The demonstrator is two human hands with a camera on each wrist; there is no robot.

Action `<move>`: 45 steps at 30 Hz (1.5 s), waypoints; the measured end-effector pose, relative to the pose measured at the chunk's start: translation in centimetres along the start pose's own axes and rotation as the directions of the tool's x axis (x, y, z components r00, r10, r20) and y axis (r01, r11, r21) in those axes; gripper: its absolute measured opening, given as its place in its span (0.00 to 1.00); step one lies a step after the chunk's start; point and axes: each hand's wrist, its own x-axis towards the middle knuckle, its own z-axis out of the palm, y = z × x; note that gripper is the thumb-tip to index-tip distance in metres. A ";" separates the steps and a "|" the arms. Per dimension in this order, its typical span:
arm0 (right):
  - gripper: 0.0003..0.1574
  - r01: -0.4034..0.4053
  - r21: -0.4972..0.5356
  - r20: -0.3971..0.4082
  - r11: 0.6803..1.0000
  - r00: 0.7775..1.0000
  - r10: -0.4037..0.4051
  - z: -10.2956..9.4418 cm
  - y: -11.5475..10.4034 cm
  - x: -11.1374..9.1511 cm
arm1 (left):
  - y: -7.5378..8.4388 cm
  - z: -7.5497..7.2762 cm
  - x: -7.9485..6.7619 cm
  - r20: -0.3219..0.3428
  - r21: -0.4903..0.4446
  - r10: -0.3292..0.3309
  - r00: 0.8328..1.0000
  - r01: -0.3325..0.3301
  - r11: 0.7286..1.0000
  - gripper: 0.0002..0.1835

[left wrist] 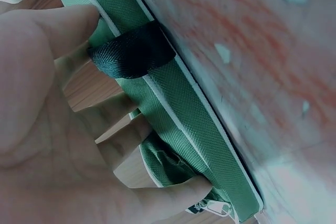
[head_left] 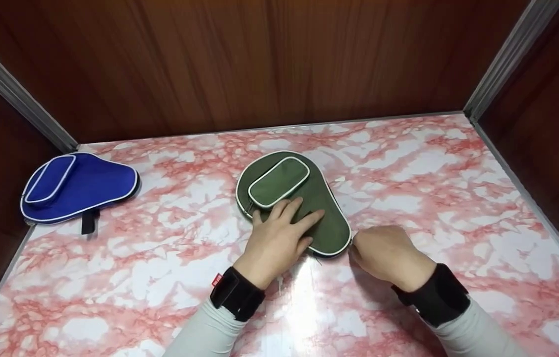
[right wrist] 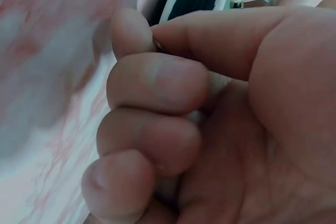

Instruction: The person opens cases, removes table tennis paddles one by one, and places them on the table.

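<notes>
A green table tennis paddle case (head_left: 326,218) with white piping and a raised front pocket (head_left: 279,182) lies flat on the table. My left hand (head_left: 277,243) rests on its lower left part, fingers spread. In the left wrist view a black strap loop (left wrist: 134,51) crosses the case's side, and a metal zipper (left wrist: 216,207) shows by a fingertip. At the narrow end's right corner, my right hand (head_left: 383,253) pinches what looks like the case's zipper pull (right wrist: 157,44) between thumb and forefinger. The fingers hide nearly all of it. The other fingers are curled in.
A blue paddle case (head_left: 98,181) with white piping and a black strap (head_left: 88,222) lies at the table's left edge. Dark wooden panels (head_left: 259,64) stand at the back and both sides of the red and white marbled table (head_left: 170,277).
</notes>
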 end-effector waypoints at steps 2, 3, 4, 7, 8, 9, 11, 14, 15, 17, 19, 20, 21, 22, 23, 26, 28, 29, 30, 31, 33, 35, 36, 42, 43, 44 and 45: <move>0.27 0.013 -0.003 -0.003 1.000 1.000 -0.013 0.1 -0.2 -0.1 | 0.0 0.0 0.0 -0.002 0.000 0.001 1.000 -0.001 1.000 0.30; 0.27 0.022 -0.006 -0.006 1.000 1.000 -0.022 0.2 -0.4 -0.2 | 0.0 0.0 0.0 -0.001 0.000 0.000 1.000 0.000 1.000 0.30; 0.27 0.033 -0.010 -0.014 0.999 0.999 -0.033 0.2 -0.5 -0.3 | 0.0 0.1 0.0 -0.001 0.001 0.000 1.000 0.000 1.000 0.31; 0.23 0.062 -0.020 -0.022 0.998 0.998 -0.063 0.5 -1.0 -0.4 | 0.1 0.0 0.1 0.001 0.002 -0.001 1.000 0.001 1.000 0.31; 0.21 0.074 -0.022 -0.023 0.997 0.997 -0.074 0.6 -1.2 -0.4 | 0.0 0.0 0.1 0.002 0.001 -0.001 1.000 0.001 1.000 0.31; 0.20 0.084 -0.024 -0.025 0.996 0.996 -0.085 0.6 -1.4 -0.5 | 0.0 0.1 0.1 0.002 0.000 -0.001 1.000 0.001 1.000 0.31; 0.19 0.100 -0.032 -0.026 0.994 0.995 -0.101 0.8 -1.9 -0.5 | 0.0 0.1 0.1 0.001 -0.002 0.000 1.000 0.000 1.000 0.31; 0.21 0.114 -0.041 -0.019 0.993 0.993 -0.115 1.0 -2.5 -0.6 | 0.0 0.1 0.0 0.002 -0.005 0.001 1.000 -0.001 1.000 0.30; 0.22 0.116 -0.043 -0.014 0.992 0.993 -0.117 1.1 -2.6 -0.6 | 0.0 0.1 0.0 0.001 -0.004 0.001 1.000 -0.001 1.000 0.30; 0.24 0.122 -0.045 -0.008 0.992 0.992 -0.122 1.2 -2.9 -0.6 | 0.0 0.1 0.0 0.001 -0.002 0.001 1.000 -0.001 1.000 0.30; 0.26 0.132 -0.049 -0.011 0.990 0.991 -0.132 1.4 -3.2 -0.6 | 0.0 0.1 0.0 -0.003 0.002 0.003 1.000 -0.003 1.000 0.30; 0.26 0.138 -0.053 -0.021 0.989 0.990 -0.139 1.6 -3.3 -0.6 | 0.0 0.1 0.0 -0.008 0.003 0.005 1.000 -0.005 1.000 0.30; 0.27 0.150 -0.064 -0.041 0.987 0.987 -0.153 1.7 -3.4 -0.6 | 0.0 0.2 0.0 -0.013 0.003 0.007 1.000 -0.007 1.000 0.30; 0.27 0.160 -0.074 -0.063 0.984 0.984 -0.165 1.9 -3.5 -0.6 | -0.1 0.2 0.0 -0.017 0.002 0.009 1.000 -0.009 1.000 0.30; 0.28 0.170 -0.085 -0.085 0.982 0.981 -0.177 2.0 -3.6 -0.6 | -0.1 0.3 -0.1 -0.021 0.001 0.010 1.000 -0.010 1.000 0.30; 0.29 0.183 -0.116 -0.149 0.976 0.969 -0.200 2.5 -3.9 -0.6 | -0.1 0.3 -0.1 -0.031 0.000 0.013 0.999 -0.013 1.000 0.30; 0.29 0.189 -0.131 -0.173 0.973 0.962 -0.210 2.8 -4.1 -0.6 | -0.1 0.3 -0.1 -0.032 0.000 0.013 0.999 -0.013 1.000 0.30; 0.29 0.190 -0.134 -0.179 0.973 0.961 -0.213 2.9 -4.3 -0.5 | -0.1 0.3 -0.1 -0.033 0.001 0.014 0.999 -0.014 1.000 0.30; 0.28 0.192 -0.136 -0.184 0.972 0.959 -0.216 3.0 -4.4 -0.5 | -0.1 0.3 -0.1 -0.034 0.001 0.015 0.999 -0.015 1.000 0.30; 0.28 0.195 -0.138 -0.186 0.971 0.958 -0.218 3.1 -4.5 -0.5 | -0.1 0.3 0.0 -0.031 0.002 0.014 0.999 -0.014 1.000 0.30; 0.27 0.194 -0.133 -0.183 0.972 0.959 -0.217 3.3 -4.7 -0.4 | -0.1 0.3 0.0 -0.028 0.002 0.014 1.000 -0.014 1.000 0.30; 0.26 0.190 -0.123 -0.178 0.974 0.961 -0.210 3.5 -4.8 -0.3 | 0.0 0.3 0.0 -0.019 0.001 0.012 1.000 -0.012 1.000 0.30; 0.26 0.189 -0.119 -0.177 0.975 0.962 -0.208 3.5 -4.9 -0.3 | 0.0 0.3 0.0 -0.017 0.003 0.012 1.000 -0.012 1.000 0.30; 0.24 0.183 -0.113 -0.211 0.977 0.956 -0.203 4.0 -5.2 0.0 | 0.0 0.3 0.0 -0.012 0.008 0.009 1.000 -0.009 1.000 0.30; 0.24 0.183 -0.116 -0.217 0.976 0.954 -0.205 4.1 -5.3 0.0 | 0.0 0.3 0.0 -0.011 0.009 0.009 1.000 -0.009 1.000 0.30; 0.24 0.185 -0.120 -0.221 0.975 0.953 -0.208 4.1 -5.3 0.0 | 0.0 0.3 0.0 -0.010 0.011 0.009 1.000 -0.009 1.000 0.30; 0.24 0.184 -0.124 -0.224 0.975 0.952 -0.208 4.2 -5.4 0.1 | 0.0 0.3 0.0 -0.012 0.012 0.010 1.000 -0.010 1.000 0.30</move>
